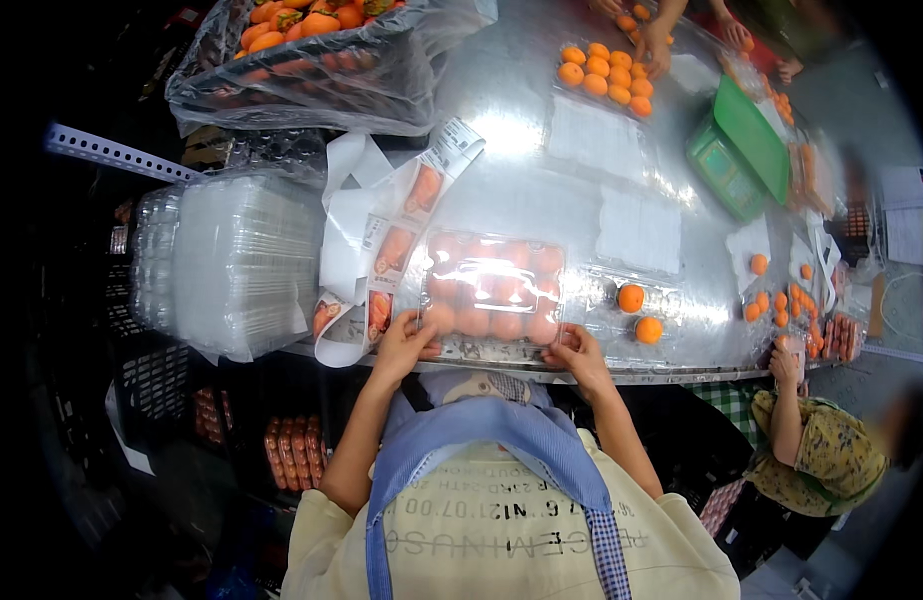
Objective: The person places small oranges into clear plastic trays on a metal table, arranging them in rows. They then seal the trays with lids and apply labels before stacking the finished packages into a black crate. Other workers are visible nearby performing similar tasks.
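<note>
A transparent plastic clamshell box (495, 259) filled with rows of orange persimmons lies on the metal table, its lid over the fruit. My left hand (405, 343) holds its near left corner, and my right hand (579, 355) grips the near right corner. Left of the box, a curling strip of printed labels (393, 251) trails across the table and hangs at the front edge. To the right sits an open plastic tray (619, 330) with two loose persimmons, one at the back (630, 298) and another (648, 330) nearer me.
Stacked plastic boxes (244, 262) stand at left, below a plastic-lined crate (304, 90) of persimmons. A green scale (739, 154) is at back right. Another person's hand (655, 51) reaches over a filled tray (606, 77); a co-worker (818, 442) works at right.
</note>
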Demonstrator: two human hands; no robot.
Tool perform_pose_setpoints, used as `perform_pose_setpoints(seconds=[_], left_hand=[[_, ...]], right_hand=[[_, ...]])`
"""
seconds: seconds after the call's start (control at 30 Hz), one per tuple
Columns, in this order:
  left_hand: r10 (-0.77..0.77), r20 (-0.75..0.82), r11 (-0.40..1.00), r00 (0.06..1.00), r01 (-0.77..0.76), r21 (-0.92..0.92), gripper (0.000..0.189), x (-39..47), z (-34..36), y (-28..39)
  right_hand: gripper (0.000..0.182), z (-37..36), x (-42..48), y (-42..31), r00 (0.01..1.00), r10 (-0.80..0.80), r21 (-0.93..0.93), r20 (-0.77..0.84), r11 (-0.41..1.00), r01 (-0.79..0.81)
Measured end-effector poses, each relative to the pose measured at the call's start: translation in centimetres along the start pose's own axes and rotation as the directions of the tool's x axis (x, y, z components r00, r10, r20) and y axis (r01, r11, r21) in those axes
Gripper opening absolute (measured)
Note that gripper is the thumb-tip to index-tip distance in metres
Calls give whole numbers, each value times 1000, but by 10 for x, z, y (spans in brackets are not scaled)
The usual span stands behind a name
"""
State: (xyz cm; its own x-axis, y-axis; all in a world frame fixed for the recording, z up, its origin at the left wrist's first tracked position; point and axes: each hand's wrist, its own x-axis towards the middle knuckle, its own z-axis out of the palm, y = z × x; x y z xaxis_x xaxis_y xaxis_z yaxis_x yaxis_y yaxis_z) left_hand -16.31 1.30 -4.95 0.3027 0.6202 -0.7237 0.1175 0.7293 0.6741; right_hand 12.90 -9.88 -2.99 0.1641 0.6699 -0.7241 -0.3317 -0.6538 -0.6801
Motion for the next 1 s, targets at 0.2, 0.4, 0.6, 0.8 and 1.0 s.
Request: perform_pose_setpoints(seconds=[0.2,0.4,0.6,0.8,1.0], left_hand=[[54,-132,984,990,-76,-164,37,18,22,5],[-60,-135,966,989,23,-258,27,29,41,-16],[-138,-133,842,981,46,-537,28,21,54,-11],[-136,-98,814,986,55,-578,25,34,62,-26],[-113,-186,855,976,1,-518,25,29,68,-19]], right_hand=[[20,10,29,13,985,172,407,22,898,-166],[18,52,33,12,981,179,660,72,729,-181],[11,46,48,33,971,209,657,120,716,-235],[13,51,44,25,975,215,656,55,728,-198],[11,43,48,36,975,185,667,123,712,-219]])
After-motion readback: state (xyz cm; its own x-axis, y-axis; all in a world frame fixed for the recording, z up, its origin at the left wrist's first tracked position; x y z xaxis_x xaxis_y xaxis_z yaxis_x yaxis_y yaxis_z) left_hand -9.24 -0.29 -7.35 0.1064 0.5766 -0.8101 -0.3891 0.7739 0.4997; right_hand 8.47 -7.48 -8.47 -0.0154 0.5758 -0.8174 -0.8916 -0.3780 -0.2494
